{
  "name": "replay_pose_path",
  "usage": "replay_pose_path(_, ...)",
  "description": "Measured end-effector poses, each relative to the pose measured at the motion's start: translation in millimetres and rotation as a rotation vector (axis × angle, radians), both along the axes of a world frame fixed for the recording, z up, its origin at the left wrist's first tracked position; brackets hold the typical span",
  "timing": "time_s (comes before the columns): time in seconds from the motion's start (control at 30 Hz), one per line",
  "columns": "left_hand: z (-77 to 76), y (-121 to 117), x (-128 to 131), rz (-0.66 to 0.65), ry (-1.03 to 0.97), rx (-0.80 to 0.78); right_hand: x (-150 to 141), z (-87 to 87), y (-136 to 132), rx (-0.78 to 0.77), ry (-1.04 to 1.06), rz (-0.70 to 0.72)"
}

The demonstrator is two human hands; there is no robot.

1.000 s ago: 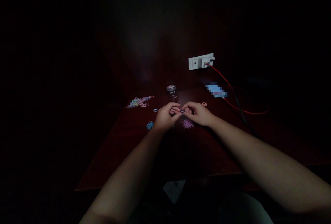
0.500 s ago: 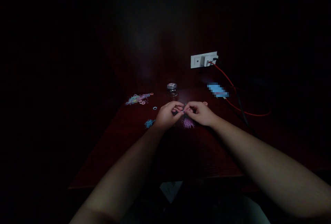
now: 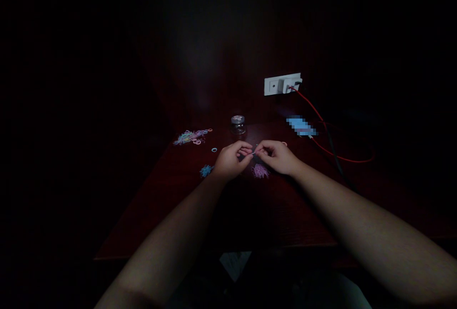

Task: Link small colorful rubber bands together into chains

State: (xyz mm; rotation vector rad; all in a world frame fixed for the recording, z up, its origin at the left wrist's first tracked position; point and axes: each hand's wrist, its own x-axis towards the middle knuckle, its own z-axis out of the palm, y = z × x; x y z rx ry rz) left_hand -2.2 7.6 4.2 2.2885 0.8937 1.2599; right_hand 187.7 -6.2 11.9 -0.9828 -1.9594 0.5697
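Above the dark red table, my left hand (image 3: 233, 159) and my right hand (image 3: 274, 155) face each other, fingertips pinched close together. Between them stretches a small purple rubber band (image 3: 253, 153), gripped from both sides. Just below my right hand lies a pile of purple rubber bands (image 3: 261, 171). Left of my left wrist is a smaller pile of blue rubber bands (image 3: 206, 171). A single blue ring-shaped band (image 3: 214, 149) lies apart from it. An orange band (image 3: 284, 144) shows partly behind my right hand.
A mixed heap of coloured bands (image 3: 191, 136) sits at the table's back left. Behind my hands stands a clear lidded jar (image 3: 237, 124). On the right, a red cable (image 3: 310, 102) runs from a wall socket (image 3: 273, 86) to a blurred-out phone-like device (image 3: 302, 126).
Both hands keep almost the same pose. The purple band between the fingertips shows a little more clearly as a stretched line. The view has shifted very slightly.
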Motion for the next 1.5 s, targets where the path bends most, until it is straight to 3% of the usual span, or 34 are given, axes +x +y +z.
replay_pose_path(1.5, 0.6, -4.7, 1.1, 0.005, -0.033, -0.023, -0.2, -0.2, 0.3, -0.046, -0.011, 0.030)
